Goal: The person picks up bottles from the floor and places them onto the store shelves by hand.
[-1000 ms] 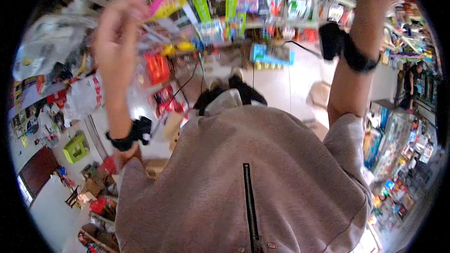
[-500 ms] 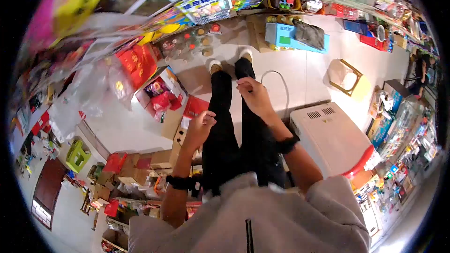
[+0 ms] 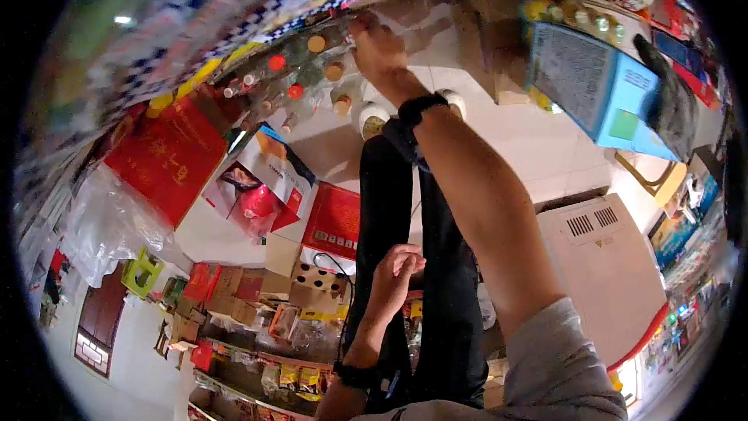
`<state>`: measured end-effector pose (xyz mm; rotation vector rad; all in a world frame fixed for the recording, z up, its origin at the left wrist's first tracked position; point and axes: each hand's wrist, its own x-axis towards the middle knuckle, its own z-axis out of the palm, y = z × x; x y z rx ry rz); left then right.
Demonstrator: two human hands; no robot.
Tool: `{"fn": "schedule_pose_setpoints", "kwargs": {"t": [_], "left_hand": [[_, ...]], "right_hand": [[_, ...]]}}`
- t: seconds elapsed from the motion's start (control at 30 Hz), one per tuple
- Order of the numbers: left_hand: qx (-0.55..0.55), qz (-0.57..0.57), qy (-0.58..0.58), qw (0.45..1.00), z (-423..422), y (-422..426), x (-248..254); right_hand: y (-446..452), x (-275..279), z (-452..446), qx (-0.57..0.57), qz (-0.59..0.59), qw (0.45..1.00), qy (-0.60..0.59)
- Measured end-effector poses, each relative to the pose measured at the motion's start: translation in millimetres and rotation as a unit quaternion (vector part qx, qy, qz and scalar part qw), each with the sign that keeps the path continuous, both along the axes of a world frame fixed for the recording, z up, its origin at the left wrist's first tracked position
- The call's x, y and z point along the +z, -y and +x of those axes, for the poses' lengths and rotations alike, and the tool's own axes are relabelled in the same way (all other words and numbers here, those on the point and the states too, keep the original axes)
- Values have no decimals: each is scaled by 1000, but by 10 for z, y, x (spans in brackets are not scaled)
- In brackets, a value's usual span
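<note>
A box with its flaps up [image 3: 282, 169] sits on the floor [image 3: 499, 140], with a shiny red bag [image 3: 259, 204] inside. Near it stand see-through bottles [image 3: 342, 104] with red and orange caps; I can't tell what is in them. A blue box [image 3: 623, 113] has a dark bag [image 3: 675, 105] against it.

The right hand [image 3: 379, 48] reaches out by the bottles. Its fingers are bent and blurry, so I can't tell if they grip one. The bottles are just beside those fingers. The left hand [image 3: 393, 277] is over the legs, its fingers loosely curled, gripping nothing.
</note>
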<state>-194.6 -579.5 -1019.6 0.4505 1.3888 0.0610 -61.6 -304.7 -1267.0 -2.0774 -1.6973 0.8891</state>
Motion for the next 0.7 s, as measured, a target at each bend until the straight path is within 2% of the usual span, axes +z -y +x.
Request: {"fn": "schedule_pose_setpoints", "kwargs": {"t": [0.07, 0.1, 0.17, 0.2, 0.37, 0.43, 0.5, 0.57, 0.63, 0.7], "left_hand": [[3, -12, -14, 1000, -44, 22, -83], [5, -18, -21, 1000, -34, -46, -81], [-2, -11, -26, 1000, -47, -178, -60], [11, -5, -26, 1000, -52, -225, -43], [10, 21, -53, 998, -39, -583, 252], [-3, 56, -43, 998, -44, -673, 373], [-18, 97, -19, 995, -93, -739, 431], [-36, 157, -16, 987, -141, -896, 578], [-83, 254, -64, 962, -71, -1114, 827], [-145, 334, -93, 927, -37, -1328, 1132]], "right_hand": [[-150, -220, -19, 44, -39, 995, 79], [-179, -226, 1, 43, -42, 995, 76], [-206, -243, 84, 123, -28, 985, 121], [-208, -248, 103, 121, 20, 986, 113], [136, 93, 411, 114, 37, 991, 60], [393, 401, 529, 97, 55, 993, 40], [614, 878, 645, 108, -32, 994, 11], [815, 1533, 802, 137, -35, 990, 14], [1123, 2114, 919, 147, -19, 989, 9], [1363, 2976, 1034, 112, -13, 992, -52]]}}
